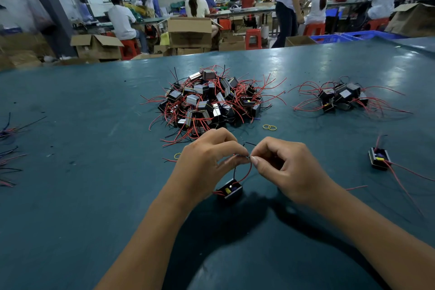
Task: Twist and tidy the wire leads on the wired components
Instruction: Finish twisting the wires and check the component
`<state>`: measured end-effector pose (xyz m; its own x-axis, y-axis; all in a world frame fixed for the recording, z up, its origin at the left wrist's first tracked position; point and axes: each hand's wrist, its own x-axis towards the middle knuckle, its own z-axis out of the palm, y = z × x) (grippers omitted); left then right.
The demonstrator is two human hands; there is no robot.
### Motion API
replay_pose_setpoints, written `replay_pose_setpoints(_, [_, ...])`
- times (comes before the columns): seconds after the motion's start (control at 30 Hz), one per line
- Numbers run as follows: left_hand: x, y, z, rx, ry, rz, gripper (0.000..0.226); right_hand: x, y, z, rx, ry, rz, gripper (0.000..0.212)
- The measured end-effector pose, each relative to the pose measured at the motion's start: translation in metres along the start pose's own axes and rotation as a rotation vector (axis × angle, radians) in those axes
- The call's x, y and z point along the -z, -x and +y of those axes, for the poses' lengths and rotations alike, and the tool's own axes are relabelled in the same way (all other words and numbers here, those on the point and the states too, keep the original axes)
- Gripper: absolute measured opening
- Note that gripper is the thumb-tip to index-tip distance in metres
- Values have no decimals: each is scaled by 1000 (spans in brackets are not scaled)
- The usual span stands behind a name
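A small black boxed component [229, 190] hangs just above the green table [94, 195], below my hands. Its red and black wire leads [242, 156] rise from it and meet between my fingertips. My left hand [207, 162] pinches the leads on one side, my right hand [284, 167] pinches them on the other, thumb and forefinger pressed together. A big pile of like components [209, 101] with loose red and black leads lies beyond my hands.
A smaller heap of components [341, 99] lies at the far right, and a single component [379, 159] with long red leads at the right. Yellow rubber bands [270, 127] lie by the pile. Loose wires [9, 167] lie at the left edge. People work at benches behind.
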<state>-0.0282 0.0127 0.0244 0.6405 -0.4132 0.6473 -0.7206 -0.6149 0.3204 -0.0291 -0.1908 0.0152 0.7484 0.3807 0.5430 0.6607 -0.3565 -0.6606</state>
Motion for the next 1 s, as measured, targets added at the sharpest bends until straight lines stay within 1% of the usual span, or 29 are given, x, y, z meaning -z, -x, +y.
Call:
replay_pose_setpoints(0.37, [-2,1,0,-28,-12,11,12,-1,0,4,-16,-46,6,10])
replay_pose_setpoints(0.57, [-2,1,1,-65,-103,25,16,-1,-1,5,-22,-61,12,12])
replay_pose_setpoints(0.67, [-2,0,4,20,-20,45,27,-2,-1,6,-38,-68,38,11])
replay_pose_setpoints(0.77, [-2,-1,10,122,93,39,32,-2,-1,5,-27,-59,49,11])
replay_pose_setpoints(0.87, [-4,-1,14,228,186,-4,27,-2,-1,5,-24,-67,60,11])
replay_pose_setpoints(1.0, [-4,-1,16,436,450,-114,18,-2,-1,5,-10,-38,76,10])
